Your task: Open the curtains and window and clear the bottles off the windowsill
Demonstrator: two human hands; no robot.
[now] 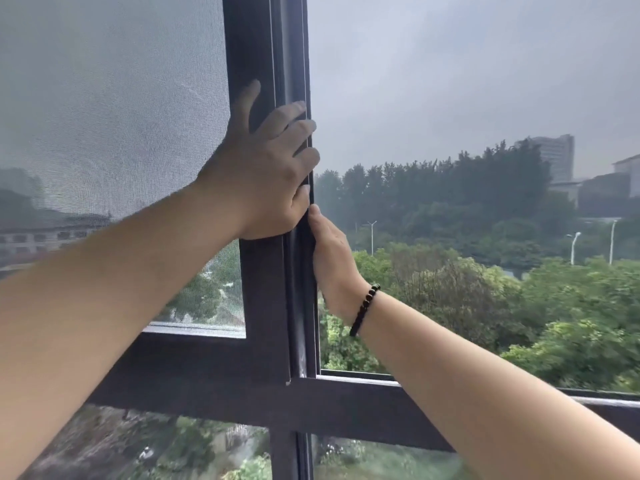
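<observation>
both arms reach up; left hand point(263, 168) above right hand point(329, 258), fingers point(301, 128) curled.

Your window frame point(266, 379) was a dark charcoal brown, and a paler grey strip point(298, 278) ran down its upright edge. The screen point(110, 109) on the left showed a fine grey mesh weave that dulled everything behind it. Your right wrist wore a bracelet point(364, 309) of glossy black beads. Beyond the glass, the sky point(450, 71) was a flat blue-grey, the trees point(450, 289) ranged from bright to deep green, and the distant building point(554, 154) looked hazy grey.
</observation>
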